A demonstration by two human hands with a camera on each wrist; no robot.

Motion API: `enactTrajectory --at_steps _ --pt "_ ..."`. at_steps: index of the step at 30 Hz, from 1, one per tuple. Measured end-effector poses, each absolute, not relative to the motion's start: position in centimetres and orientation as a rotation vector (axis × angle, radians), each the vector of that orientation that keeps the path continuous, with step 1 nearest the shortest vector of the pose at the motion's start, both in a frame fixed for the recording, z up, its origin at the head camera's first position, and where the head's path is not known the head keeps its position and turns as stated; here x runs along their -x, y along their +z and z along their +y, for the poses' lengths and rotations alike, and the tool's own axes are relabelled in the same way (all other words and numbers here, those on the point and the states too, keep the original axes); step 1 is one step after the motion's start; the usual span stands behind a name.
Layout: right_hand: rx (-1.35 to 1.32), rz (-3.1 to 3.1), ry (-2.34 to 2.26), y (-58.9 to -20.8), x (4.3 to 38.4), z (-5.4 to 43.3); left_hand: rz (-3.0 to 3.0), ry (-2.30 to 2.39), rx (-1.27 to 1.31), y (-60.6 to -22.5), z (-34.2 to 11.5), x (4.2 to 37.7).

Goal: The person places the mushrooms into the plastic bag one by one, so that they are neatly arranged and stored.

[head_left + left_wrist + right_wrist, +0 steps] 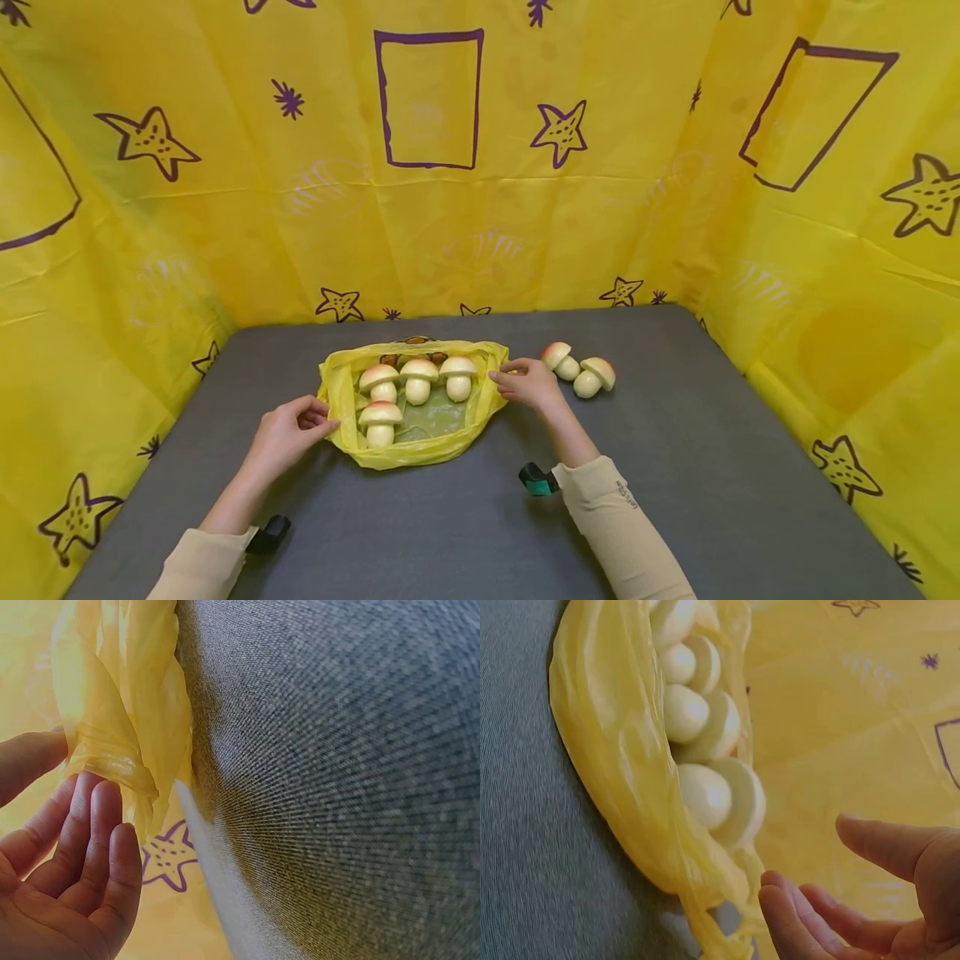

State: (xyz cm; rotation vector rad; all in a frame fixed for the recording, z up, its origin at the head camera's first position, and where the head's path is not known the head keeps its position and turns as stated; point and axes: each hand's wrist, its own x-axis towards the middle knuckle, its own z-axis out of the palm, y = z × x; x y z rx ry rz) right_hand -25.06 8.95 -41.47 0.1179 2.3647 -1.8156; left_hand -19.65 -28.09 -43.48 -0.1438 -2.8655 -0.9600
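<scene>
A yellow plastic bag (pixel 420 457) lies on the table with its mouth spread wide and its rim folded outward. Several toy mushrooms (pixel 417 393) with cream stems and pale, red-tinged caps sit inside, most in a row along the back and one nearer the front left. My left hand (pixel 288 432) pinches the bag's left edge between thumb and fingertips; the left wrist view shows the thin film (pixel 112 742) there. At the right rim is my right hand (pixel 531 385); in the right wrist view its thumb and fingers (pixel 784 919) stand apart, nothing between them, beside the bag's gathered end.
Two more toy mushrooms, one (pixel 558 358) beside another (pixel 594 377), lie on the grey table (pixel 420 533) just right of the right hand. Yellow cloth (pixel 450 233) with purple drawings walls in the table's back and sides. Black straps (pixel 538 480) sit at both wrists.
</scene>
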Motion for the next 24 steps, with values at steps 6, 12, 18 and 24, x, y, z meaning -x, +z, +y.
enactTrajectory --at_steps 6,12,18,24 --pt "-0.116 2.298 -1.855 -41.2 25.1 10.1 -2.870 -0.957 0.136 -43.5 -28.2 19.7" --pt "-0.135 2.333 -1.859 -41.4 25.2 11.4 -2.874 -0.959 0.136 -43.5 -28.1 19.7" --pt "-0.186 2.339 -1.912 -41.5 25.0 13.0 -2.872 -0.963 0.142 -43.5 -28.0 19.7" --pt "-0.226 2.316 -1.948 -41.6 25.0 14.4 -2.861 -0.956 0.151 -43.4 -28.0 19.5"
